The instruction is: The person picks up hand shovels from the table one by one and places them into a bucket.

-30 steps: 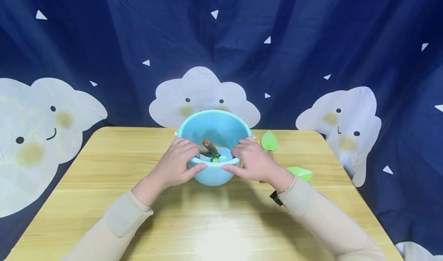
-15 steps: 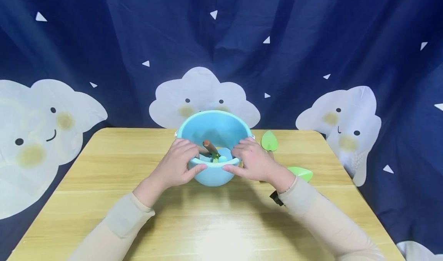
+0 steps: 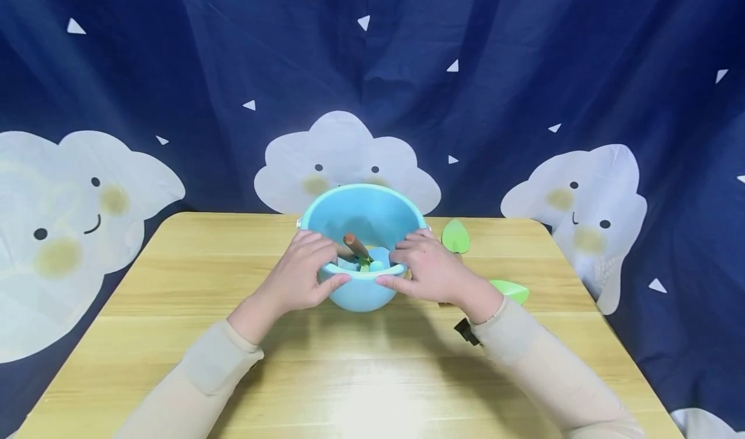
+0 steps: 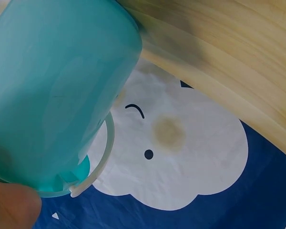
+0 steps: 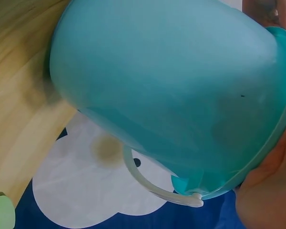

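A light blue bucket [image 3: 362, 295] stands on the table, its mouth toward the person. My left hand [image 3: 300, 272] grips the near rim on the left, thumb outside and fingers over the edge. On the right of that rim my right hand [image 3: 435, 269] holds on the same way. Inside lie a brown-handled piece [image 3: 356, 245] and some blue and green pieces, partly hidden by the rim and hands. The bucket's wall [image 4: 62, 90] fills much of the left wrist view; a pale handle [image 5: 157, 190] hangs from its rim in the right wrist view.
Right of the bucket on the wooden table [image 3: 174, 277] lie two green leaf-shaped pieces, one farther back [image 3: 456, 236], the other [image 3: 512, 291] by the right forearm. A small black object [image 3: 466, 331] shows beside the right cuff. A dark blue curtain [image 3: 361, 57] with clouds hangs behind.
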`<state>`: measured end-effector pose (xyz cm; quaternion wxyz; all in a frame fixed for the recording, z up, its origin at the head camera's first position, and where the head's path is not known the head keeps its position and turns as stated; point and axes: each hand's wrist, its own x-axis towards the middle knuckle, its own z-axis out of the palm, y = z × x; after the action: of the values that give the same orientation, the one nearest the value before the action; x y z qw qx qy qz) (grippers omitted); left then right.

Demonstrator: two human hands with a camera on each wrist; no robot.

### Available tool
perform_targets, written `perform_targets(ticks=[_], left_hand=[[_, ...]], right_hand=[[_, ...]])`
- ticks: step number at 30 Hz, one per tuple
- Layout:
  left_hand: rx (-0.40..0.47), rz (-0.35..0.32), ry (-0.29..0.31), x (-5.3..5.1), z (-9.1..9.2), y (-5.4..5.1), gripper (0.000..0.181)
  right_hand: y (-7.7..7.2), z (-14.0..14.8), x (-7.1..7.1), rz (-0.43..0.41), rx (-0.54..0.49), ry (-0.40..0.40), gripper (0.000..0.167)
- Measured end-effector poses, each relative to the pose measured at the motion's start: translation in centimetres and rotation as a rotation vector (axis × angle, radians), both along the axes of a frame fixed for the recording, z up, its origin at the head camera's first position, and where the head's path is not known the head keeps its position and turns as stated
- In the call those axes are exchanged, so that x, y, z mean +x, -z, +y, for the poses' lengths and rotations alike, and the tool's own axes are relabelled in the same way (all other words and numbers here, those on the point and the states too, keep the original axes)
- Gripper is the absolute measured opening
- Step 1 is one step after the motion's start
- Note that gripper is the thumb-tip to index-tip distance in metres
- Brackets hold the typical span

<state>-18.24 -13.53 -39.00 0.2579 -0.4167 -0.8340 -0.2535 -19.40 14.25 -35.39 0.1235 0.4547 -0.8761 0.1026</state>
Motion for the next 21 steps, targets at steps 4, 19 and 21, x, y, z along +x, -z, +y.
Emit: perform_targets(ticks=[4, 19, 21], left_hand=[[0.002, 0.005, 0.003, -0.1, 0.0, 0.0, 0.053], [-0.004, 0.005, -0.010, -0.2, 0.0, 0.1, 0.053], [0.000, 0.010, -0.009, -0.2, 0.0, 0.1, 0.052]], right_hand=[[-0.3, 0.0, 0.0, -0.032, 0.026, 0.024, 0.050], [-1.3, 0.1, -0.3, -0.145, 0.095, 0.037, 0.051], [-1.4, 0.1, -0.3, -0.150, 0.104, 0.036, 0.050]])
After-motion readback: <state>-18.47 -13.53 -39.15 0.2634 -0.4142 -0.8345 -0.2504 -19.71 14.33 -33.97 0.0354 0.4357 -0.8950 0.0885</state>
